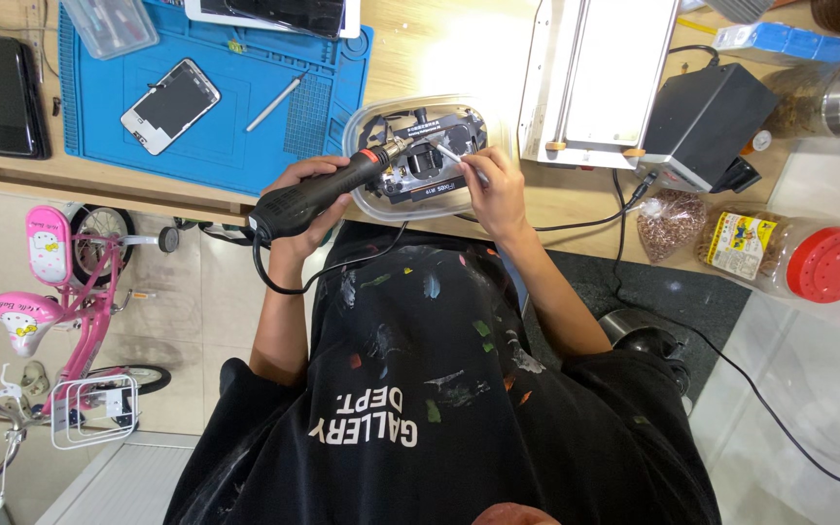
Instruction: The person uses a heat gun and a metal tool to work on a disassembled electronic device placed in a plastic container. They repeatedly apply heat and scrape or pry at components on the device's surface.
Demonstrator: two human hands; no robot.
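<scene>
A black hot-air handpiece (318, 194) is gripped in the left hand (305, 199), the fingers being closed around its body and its metal nozzle directed to the right. The nozzle tip is seen over a black fixture (430, 156) that is set inside a clear plastic tray (362, 131) on the wooden worktop (420, 49). A black cable is seen trailing from the rear of the handpiece below the worktop edge.

A thin metal tool, apparently tweezers (459, 162), is pinched in the right hand (496, 190), the fingers being closed on it. Its tip is directed at the fixture, close beside the nozzle. Whether the tip touches the fixture cannot be told.

To the far left, a blue work mat (99, 107) is laid on the worktop. A phone with a white frame (169, 105) and a slim silver tool (274, 102) are lying on it. A dark phone (4, 94) is placed left of the mat. To the right of the tray, a silver flat-topped machine (595, 78) and a black box (707, 122) are positioned. A jar with a red lid (789, 258) is lying at the near right. A pink child's bicycle (51, 311) is noted on the floor at the left.
</scene>
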